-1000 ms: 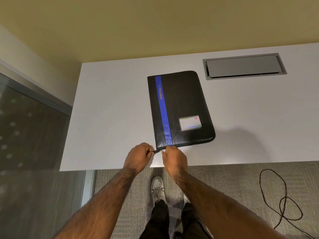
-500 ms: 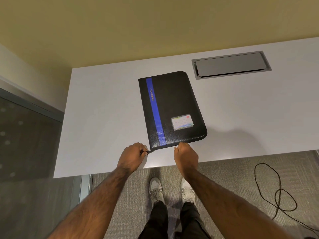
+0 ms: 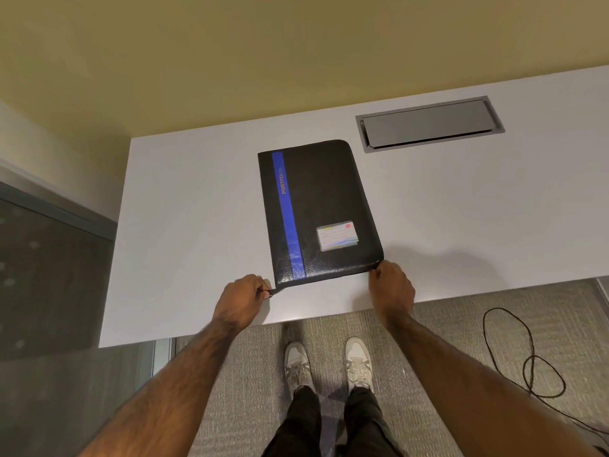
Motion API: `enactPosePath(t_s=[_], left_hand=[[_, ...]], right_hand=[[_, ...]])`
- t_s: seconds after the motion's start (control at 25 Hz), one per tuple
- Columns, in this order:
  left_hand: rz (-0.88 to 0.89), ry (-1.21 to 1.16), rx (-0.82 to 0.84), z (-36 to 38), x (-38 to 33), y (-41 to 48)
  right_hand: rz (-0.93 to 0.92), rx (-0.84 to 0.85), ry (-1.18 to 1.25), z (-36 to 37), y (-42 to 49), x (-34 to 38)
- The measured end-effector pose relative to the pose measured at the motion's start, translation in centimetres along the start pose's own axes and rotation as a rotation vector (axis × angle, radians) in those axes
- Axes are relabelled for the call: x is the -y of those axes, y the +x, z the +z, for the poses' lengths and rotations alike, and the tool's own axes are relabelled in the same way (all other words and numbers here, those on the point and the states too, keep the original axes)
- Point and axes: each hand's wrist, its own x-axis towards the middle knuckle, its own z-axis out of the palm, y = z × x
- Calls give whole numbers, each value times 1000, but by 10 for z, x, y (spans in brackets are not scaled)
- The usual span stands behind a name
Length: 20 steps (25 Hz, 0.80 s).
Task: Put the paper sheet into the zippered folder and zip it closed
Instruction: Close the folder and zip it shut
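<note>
Head view: white desk (image 3: 184,225), grey carpet (image 3: 445,341).

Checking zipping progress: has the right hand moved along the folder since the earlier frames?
Yes. The right hand slid from beside the blue stripe rightward to the folder's near-right corner.

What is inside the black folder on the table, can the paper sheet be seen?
No. The black folder lies closed on the white table, so its inside is covered. Only its cover shows: a blue stripe and a small card. No sheet is visible anywhere.
</note>
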Motion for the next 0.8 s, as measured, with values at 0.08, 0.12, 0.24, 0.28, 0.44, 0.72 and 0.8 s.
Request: enactPosePath(t_s=[0.08,0.12,0.24,0.28,0.44,0.72,0.8], left_hand=[[20,29,-5,-4,3,0],[37,49,-13,-5,3,1],[81,109,-23,-7,3,3],[89,126,-21,-8,4,5],[101,201,36,-14,8,6],[349,393,-109,-26,-62,25],[483,426,-95,-13,-107,29]], right_hand=[[1,-8,-21,-9,10,-9],[-19,-4,-37,-13,16,-13],[-117,29,-107,-21,31,-20],[-147,43,-130,-22,33,-20],[-225,77,-159,-26,36,-22],[-261,154,-116,-39,39,-20],[-298,170,-138,-39,45,-22]])
